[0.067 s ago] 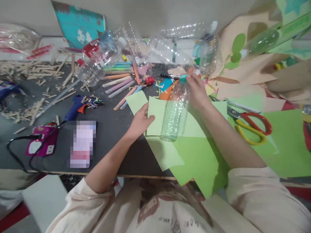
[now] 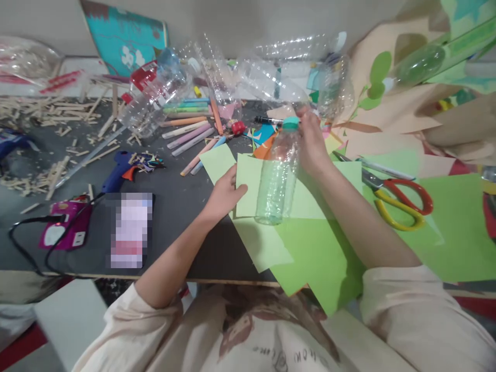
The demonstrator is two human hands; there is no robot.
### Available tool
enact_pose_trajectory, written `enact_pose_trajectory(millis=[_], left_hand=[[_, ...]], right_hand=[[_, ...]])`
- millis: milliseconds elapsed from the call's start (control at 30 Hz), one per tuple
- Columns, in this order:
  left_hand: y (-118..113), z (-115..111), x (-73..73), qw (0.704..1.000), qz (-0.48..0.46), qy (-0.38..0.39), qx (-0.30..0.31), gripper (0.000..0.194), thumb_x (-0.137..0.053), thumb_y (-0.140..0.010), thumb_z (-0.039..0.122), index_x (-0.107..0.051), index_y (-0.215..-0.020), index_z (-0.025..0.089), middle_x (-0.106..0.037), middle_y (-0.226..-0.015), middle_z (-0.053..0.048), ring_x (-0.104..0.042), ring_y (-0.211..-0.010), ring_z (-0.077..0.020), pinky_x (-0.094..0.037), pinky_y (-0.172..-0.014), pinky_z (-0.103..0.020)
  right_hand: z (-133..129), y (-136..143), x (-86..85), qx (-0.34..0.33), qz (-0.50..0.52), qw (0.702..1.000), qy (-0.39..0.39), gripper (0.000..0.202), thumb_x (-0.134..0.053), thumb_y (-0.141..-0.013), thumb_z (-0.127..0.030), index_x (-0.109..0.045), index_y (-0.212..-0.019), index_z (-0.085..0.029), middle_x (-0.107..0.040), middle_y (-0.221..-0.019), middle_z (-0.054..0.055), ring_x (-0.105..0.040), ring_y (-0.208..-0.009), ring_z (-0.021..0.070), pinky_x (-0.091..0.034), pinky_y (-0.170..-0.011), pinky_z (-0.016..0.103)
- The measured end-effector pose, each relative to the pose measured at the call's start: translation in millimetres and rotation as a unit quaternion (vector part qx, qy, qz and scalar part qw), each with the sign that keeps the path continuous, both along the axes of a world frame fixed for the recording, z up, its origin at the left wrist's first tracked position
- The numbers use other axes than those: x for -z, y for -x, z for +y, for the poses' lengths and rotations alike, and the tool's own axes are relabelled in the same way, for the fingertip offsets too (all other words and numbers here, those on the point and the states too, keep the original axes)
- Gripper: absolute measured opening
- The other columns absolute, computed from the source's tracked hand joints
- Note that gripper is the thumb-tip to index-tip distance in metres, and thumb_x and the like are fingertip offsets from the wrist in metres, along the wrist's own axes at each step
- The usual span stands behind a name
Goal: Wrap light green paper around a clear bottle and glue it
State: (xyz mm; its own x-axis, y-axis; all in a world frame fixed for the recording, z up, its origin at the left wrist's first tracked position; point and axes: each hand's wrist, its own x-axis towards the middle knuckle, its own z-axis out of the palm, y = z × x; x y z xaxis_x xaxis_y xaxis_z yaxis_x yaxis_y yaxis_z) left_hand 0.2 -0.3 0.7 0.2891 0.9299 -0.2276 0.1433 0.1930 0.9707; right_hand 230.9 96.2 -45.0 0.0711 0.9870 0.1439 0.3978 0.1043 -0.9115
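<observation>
A clear plastic bottle (image 2: 276,181) with a green cap lies over sheets of green paper, its cap end pointing away from me. My right hand (image 2: 311,137) is at the capped end, and its fingers are partly hidden beside the cap. Between the thumb and fingers of my left hand (image 2: 225,194) is the left edge of a pale green paper (image 2: 247,194). That paper reaches under the bottle. Brighter green paper (image 2: 310,258) lies nearer to me, overhanging the table's front edge.
Scissors (image 2: 399,219) with red and yellow handles lie at the right. Left are a blue glue gun (image 2: 118,170), a phone (image 2: 132,232), a purple box (image 2: 64,227) and wood sticks (image 2: 58,173). Markers (image 2: 189,135) and clear bottles (image 2: 267,85) lie further back.
The capped end of the bottle has shifted slightly left, and my right hand has turned a little beside it. My left hand has hardly moved.
</observation>
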Motion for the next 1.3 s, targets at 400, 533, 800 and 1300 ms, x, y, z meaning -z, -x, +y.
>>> enact_pose_trajectory(millis=[400,533,800,1300], left_hand=[[0.8,-3.2,8.8,1.0,-0.005,-0.006,0.006,0.055,-0.046,-0.094,0.053,-0.052,-0.138,0.021,-0.052,-0.056,0.003,-0.05,-0.042,-0.0125,-0.044,-0.044,-0.026],[-1.2,-8.0,7.9,0.995,0.031,-0.074,0.057,0.069,-0.035,-0.093,0.068,-0.041,-0.147,0.024,-0.058,-0.069,0.0,-0.055,-0.053,-0.0136,-0.049,-0.053,-0.027],[7.1,-5.4,10.1,0.919,0.258,-0.28,0.1,0.074,-0.014,-0.095,0.068,-0.027,-0.154,0.026,-0.058,-0.125,-0.013,-0.056,-0.117,-0.0265,-0.047,-0.099,-0.041],[8.3,-2.7,9.3,0.906,0.261,-0.283,0.177,0.067,-0.013,-0.097,0.064,-0.01,-0.157,0.033,-0.018,-0.166,-0.004,-0.016,-0.154,-0.0253,-0.018,-0.125,-0.044]], right_hand=[[-123.3,24.3,-37.2,-0.03,-0.055,0.997,0.034,0.057,-0.031,-0.095,-0.065,-0.029,-0.143,-0.034,-0.045,-0.139,0.01,-0.062,-0.087,0.0206,-0.056,-0.076,0.041],[-130.7,36.5,-30.4,-0.063,0.009,0.998,0.011,0.057,-0.043,-0.093,-0.064,-0.031,-0.14,-0.035,-0.045,-0.139,0.009,-0.058,-0.078,0.0177,-0.057,-0.074,0.042],[-131.7,31.6,-21.8,-0.154,0.011,0.987,-0.051,0.057,-0.043,-0.095,-0.061,-0.03,-0.145,-0.037,-0.035,-0.151,0.01,-0.051,-0.125,0.0292,-0.053,-0.096,0.051],[-128.8,23.2,-20.0,-0.158,0.004,0.986,-0.049,0.061,-0.047,-0.093,-0.061,-0.034,-0.147,-0.038,-0.034,-0.158,0.007,-0.041,-0.141,0.0294,-0.044,-0.109,0.053]])
